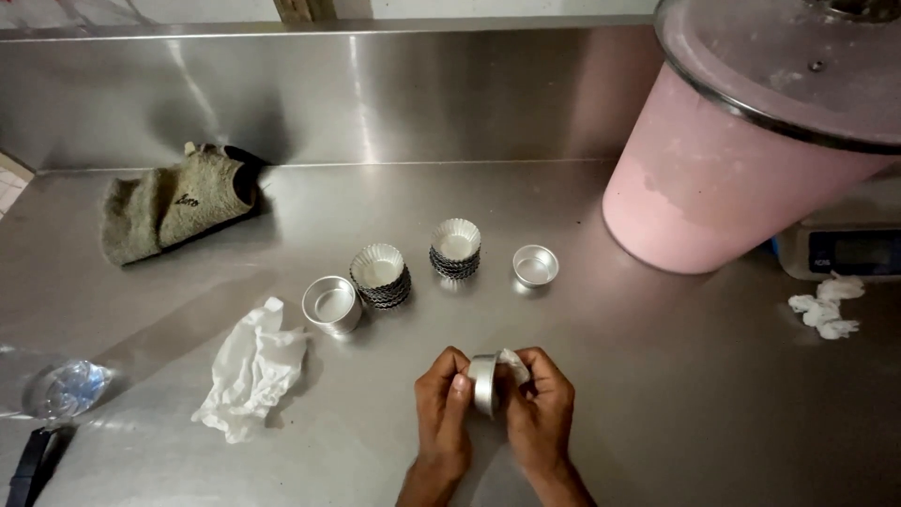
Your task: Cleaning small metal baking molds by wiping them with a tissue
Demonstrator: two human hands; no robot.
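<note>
My left hand grips a small round metal mould held on its edge, low in the middle of the head view. My right hand presses a bit of white tissue against the mould's inside. Both hands touch the mould just above a steel counter. Beyond them stand a plain metal mould, two stacks of fluted moulds, and a small plain mould.
A crumpled white tissue lies to the left. A grey-green cloth glove lies at the back left. A large pink tub leans at the right beside a scale and tissue scraps. A clear bottle lies far left.
</note>
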